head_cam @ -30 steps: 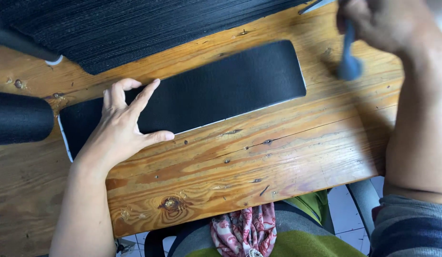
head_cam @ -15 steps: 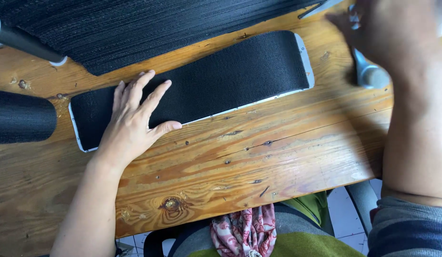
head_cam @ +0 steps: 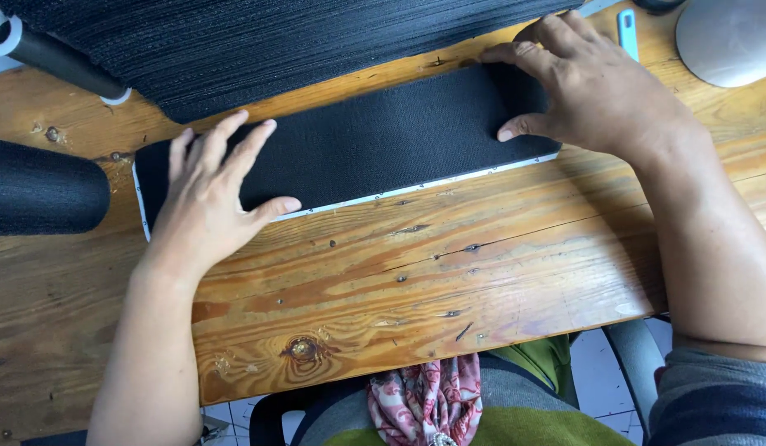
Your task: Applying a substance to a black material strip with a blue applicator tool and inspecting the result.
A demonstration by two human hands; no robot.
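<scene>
On the wooden table (head_cam: 449, 272), a long black textured strip (head_cam: 375, 144) is lying flat over a white backing. The left hand (head_cam: 210, 202) and right hand (head_cam: 593, 91) are pressing its ends, fingers spread open, gripping nothing.

Soft, even daylight is filling the frame, brightest toward the upper right, where a grey metal disc (head_cam: 730, 37) is showing a pale sheen. Shadows are lying faint under the forearms. The centre is staying sharp; the lower edge is going slightly soft.
</scene>
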